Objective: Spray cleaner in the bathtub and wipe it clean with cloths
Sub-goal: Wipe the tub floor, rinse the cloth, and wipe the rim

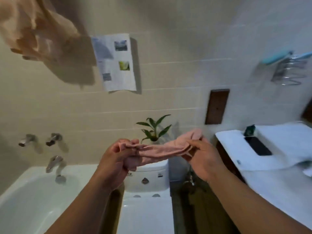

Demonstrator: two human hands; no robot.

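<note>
Bathtub (pixel 25 208) sits below-left; your left hand (pixel 116 157) and right hand (pixel 200 154) each pinch 1 end of the pink cloth (pixel 162 149). It's soft and floppy, so bunch it before wiping.

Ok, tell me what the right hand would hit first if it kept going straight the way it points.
Beyond the pink cloth it pinches, the right hand points up-left toward the plant above the toilet cistern; probably its leaves first, though depth is unclear.
</note>
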